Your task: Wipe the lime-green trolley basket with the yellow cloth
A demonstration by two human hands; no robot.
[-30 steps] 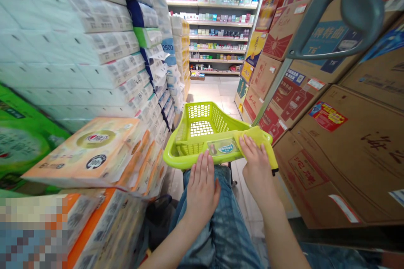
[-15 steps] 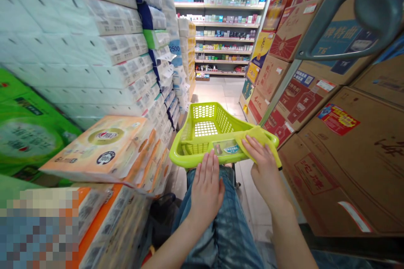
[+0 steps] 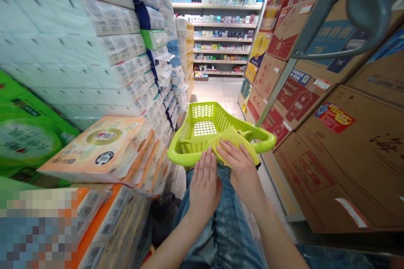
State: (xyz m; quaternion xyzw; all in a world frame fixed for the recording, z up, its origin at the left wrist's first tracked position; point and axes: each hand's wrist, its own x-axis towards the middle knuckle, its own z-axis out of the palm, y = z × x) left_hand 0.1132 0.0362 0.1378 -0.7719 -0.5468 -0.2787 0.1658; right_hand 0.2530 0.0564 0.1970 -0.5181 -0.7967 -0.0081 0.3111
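A lime-green shopping basket (image 3: 222,122) with a perforated wall stands at my knees. Its near rim faces me, and a grey handle (image 3: 368,17) on a long metal arm rises from its right side. My left hand (image 3: 205,183) lies with straight fingers, the tips resting against the front rim, holding nothing. My right hand (image 3: 243,166) presses a yellow cloth (image 3: 232,136) onto the middle of that rim. The cloth is under its fingers and covers the label panel.
Stacked tissue packs (image 3: 94,46) wall the left side, with orange tissue packs (image 3: 97,138) close beside me. Cardboard cartons (image 3: 331,155) line the right. Ahead, a tiled aisle floor (image 3: 217,88) leads to shelves (image 3: 224,25) of small boxed goods.
My right hand has slid the yellow cloth leftward along the basket rim, from its right corner over the label panel. My left hand has stayed on the rim.
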